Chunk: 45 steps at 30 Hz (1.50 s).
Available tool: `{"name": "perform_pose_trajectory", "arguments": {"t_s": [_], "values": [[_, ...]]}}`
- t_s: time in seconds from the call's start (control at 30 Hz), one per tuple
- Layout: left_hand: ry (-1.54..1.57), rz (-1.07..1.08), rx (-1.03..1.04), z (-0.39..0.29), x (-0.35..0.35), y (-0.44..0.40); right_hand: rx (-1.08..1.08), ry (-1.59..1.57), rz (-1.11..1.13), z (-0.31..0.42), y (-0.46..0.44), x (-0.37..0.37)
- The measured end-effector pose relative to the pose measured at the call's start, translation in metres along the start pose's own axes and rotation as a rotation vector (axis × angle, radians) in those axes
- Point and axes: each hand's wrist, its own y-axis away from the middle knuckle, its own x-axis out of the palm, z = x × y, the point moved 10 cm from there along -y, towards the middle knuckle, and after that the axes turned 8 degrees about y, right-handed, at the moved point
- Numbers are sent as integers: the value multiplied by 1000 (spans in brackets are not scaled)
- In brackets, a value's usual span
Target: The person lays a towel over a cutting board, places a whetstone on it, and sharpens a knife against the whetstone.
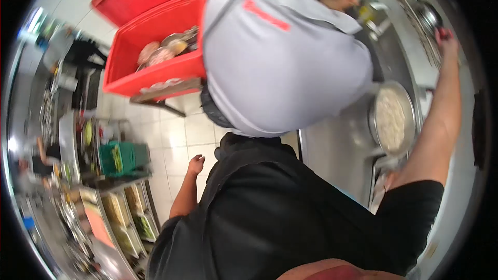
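As right grip [446, 40] reaches, counter [332, 148], seemingly kitchen [176, 140]

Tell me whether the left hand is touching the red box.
Apart: the head view plainly shows floor tiles between the left hand and the red box.

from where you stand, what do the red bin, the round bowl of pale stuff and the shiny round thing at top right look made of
Red bin: probably smooth plastic, slightly glossy, judging by its evenly coloured walls. Round bowl: likely stainless steel, softly shiny, given its silvery rim. Shiny round thing: seems polished metal, given its bright reflections, though which metal is unclear.
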Motion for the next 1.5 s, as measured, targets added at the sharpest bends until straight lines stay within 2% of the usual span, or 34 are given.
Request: {"name": "perform_pose_trajectory", "arguments": {"t_s": [0.07,0.23,0.33,0.4,0.47,0.6,0.67,0.73,0.83,0.93,0.97,1.07,1.13,1.17,1.2,1.23,1.33,1.4,1.5], "values": [[47,53,-30,19,8,-17,-11,-108,46,19,29,6],[15,54,7,-4,3,-29,-80,-214,56,30,138,9],[18,52,31,-14,3,-28,-242,-209,199,27,242,10],[37,49,45,-17,4,-20,-332,-174,141,28,333,9],[63,48,64,-18,5,-9,-340,-249,285,11,387,1],[64,17,64,-11,0,22,-424,-169,190,-19,533,-5],[79,9,33,12,-2,32,-420,-155,183,-30,605,6],[101,18,9,43,0,45,-416,-121,364,-49,658,15],[180,-4,-25,98,-4,60,-339,-308,603,-69,736,35],[174,-43,-19,139,-24,81,-186,-284,775,-95,817,64],[188,-80,-14,151,-35,90,-101,-291,907,-108,843,74],[245,-187,-15,198,-65,121,-181,44,934,-133,912,104],[362,-267,-15,248,-82,148,-175,-56,1233,-124,995,144],[380,-311,-23,276,-90,162,-246,-39,1283,-126,1025,159],[444,-338,-96,309,-92,187,-317,-24,1329,-126,1057,166],[508,-366,-164,336,-94,209,-237,-52,1394,-135,1085,170],[810,-447,-341,412,-99,260,-387,67,1515,-143,1164,185],[1006,-491,-405,442,-100,293,-471,135,1561,-151,1210,193],[1324,-577,-273,428,-131,308,-611,198,1662,-162,1282,203]]}}
